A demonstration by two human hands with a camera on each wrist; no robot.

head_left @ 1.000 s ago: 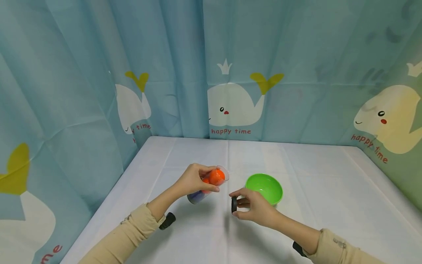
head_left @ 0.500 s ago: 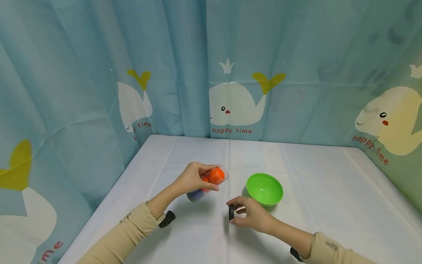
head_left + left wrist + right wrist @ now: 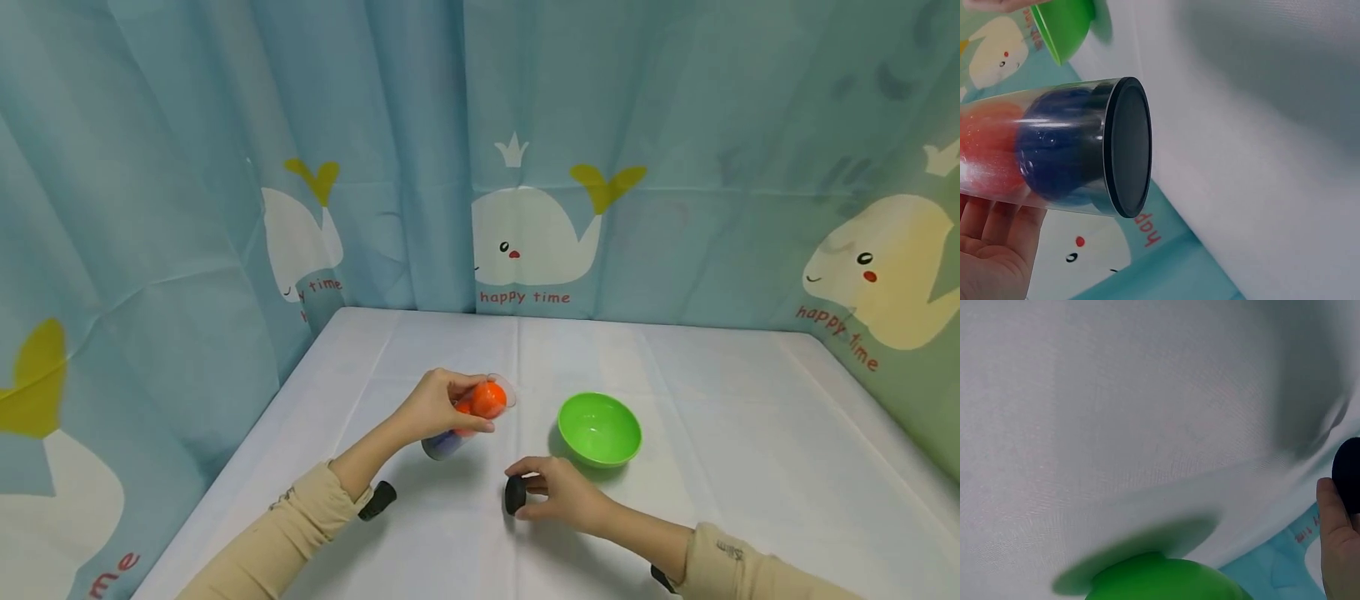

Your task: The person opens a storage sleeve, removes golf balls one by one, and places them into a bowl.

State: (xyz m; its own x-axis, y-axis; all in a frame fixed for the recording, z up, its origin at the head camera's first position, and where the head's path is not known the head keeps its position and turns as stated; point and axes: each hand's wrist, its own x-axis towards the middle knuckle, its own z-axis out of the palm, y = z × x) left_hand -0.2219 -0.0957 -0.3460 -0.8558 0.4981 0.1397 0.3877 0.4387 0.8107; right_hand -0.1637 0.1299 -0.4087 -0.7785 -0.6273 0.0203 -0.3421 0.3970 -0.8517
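Observation:
My left hand point(image 3: 437, 409) grips a clear plastic tube point(image 3: 1047, 150) above the table, tilted with one end toward the bowl side. Orange balls point(image 3: 489, 400) show near its upper end, and a dark blue ball point(image 3: 1057, 145) sits by the black end cap point(image 3: 1130, 149) at its lower end. Between thumb and fingertips, my right hand point(image 3: 566, 496) pinches a round black lid point(image 3: 515, 495), held on edge just above the cloth. Behind the right hand stands a green bowl point(image 3: 599, 429); its visible inside holds nothing.
A white cloth covers the table point(image 3: 720, 400). Blue curtains point(image 3: 405, 167) printed with whales hang along the back and sides. Dark wrist straps or mounts point(image 3: 377, 501) show beside both sleeves.
My right hand has moved left and nearer to me with the black lid, drawing away from the bowl, and the lid has turned slightly. The left hand and tube have barely moved.

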